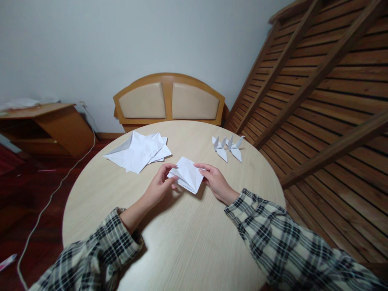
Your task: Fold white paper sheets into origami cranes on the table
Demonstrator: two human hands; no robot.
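Observation:
A folded square of white paper [188,173], turned like a diamond with several layers showing along its lower left edge, is held between both hands just over the round table. My left hand [160,180] pinches its left corner, thumb on top and fingers behind. On the opposite corner, my right hand [214,180] grips with thumb and forefinger. Two finished paper cranes [227,148] stand side by side beyond my right hand. A loose pile of creased white paper sheets [139,150] lies beyond my left hand.
The round pale wooden table [182,250] carries all the paper. Behind it stands a padded headboard [168,99] against the wall. A slatted wooden frame [321,105] leans at the right. At left are a low desk [65,127] and a white cable [57,190] along the floor.

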